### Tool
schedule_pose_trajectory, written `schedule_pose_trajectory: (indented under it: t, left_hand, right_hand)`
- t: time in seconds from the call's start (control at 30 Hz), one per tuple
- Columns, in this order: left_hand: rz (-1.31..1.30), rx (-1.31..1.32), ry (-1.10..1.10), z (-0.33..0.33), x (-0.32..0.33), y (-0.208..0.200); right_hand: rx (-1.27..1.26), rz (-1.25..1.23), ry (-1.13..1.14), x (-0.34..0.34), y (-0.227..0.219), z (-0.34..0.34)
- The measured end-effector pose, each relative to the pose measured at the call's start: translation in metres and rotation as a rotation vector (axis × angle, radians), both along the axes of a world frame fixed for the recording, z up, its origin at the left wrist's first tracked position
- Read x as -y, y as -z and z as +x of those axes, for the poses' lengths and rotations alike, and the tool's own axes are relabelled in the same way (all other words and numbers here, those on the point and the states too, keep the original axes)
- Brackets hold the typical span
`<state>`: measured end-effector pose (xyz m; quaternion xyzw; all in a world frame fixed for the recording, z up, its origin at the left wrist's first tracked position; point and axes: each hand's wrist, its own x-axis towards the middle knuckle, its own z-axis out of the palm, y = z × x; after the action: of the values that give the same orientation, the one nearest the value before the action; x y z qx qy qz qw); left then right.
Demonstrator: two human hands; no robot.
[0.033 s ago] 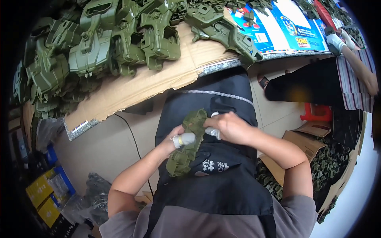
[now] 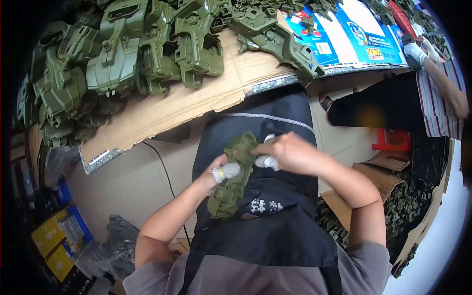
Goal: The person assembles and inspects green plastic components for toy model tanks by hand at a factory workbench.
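Over my lap, an olive-green moulded plastic part (image 2: 240, 157) is held lengthwise, tilted with its upper end to the right. My left hand (image 2: 221, 169) grips its left side, the thumb in a white finger cover lying across it. At the part's upper right edge is my right hand (image 2: 282, 153), its fingers bent together and some wrapped in white covers. Index finger and thumb meet the edge; whatever they may pinch there is hidden. A black apron (image 2: 275, 221) lies beneath the part.
Larger green plastic shells (image 2: 113, 64) are heaped on the cardboard-covered table (image 2: 221, 93) ahead. One long shell (image 2: 280, 44) sits near its edge. At right, a co-worker's gloved hand (image 2: 415, 51) works beside a red stool (image 2: 393, 140) and an open carton (image 2: 378, 177) of small green parts.
My right hand has shifted slightly right. The plastic part has moved a little left and up with my left hand still gripping it.
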<state>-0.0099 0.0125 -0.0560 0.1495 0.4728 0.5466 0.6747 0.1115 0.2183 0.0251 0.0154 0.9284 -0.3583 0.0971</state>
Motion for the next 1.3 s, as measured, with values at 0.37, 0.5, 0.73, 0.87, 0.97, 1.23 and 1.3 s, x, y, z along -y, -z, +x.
schedule_pose_trajectory:
  t: [0.37,0.5,0.73,0.87,0.97,1.23,1.3]
  left_hand:
    - [-0.031,0.348,-0.456,0.024,0.009,0.002]
    - [-0.012,0.447,-0.388,0.032,0.011,-0.015]
    - [-0.178,0.316,-0.506,0.042,0.005,-0.022]
    - [-0.174,0.324,-0.483,0.044,0.008,-0.016]
    - [-0.189,0.316,-0.491,0.046,0.006,-0.021]
    - [-0.202,0.338,-0.515,0.046,0.006,-0.017]
    - [-0.201,0.32,-0.531,0.046,0.005,-0.02]
  right_hand:
    - [-0.329,0.343,0.913,-0.259,0.032,-0.063]
    - [-0.395,-0.077,0.756,-0.111,-0.056,-0.011]
    - [-0.041,-0.258,-0.116,0.036,-0.005,0.044]
    - [-0.04,-0.242,-0.232,0.046,-0.008,0.036]
    - [-0.058,-0.188,-0.287,0.052,-0.01,0.035]
    - [-0.025,-0.138,-0.25,0.06,-0.005,0.031]
    - [-0.009,-0.134,-0.272,0.063,-0.005,0.027]
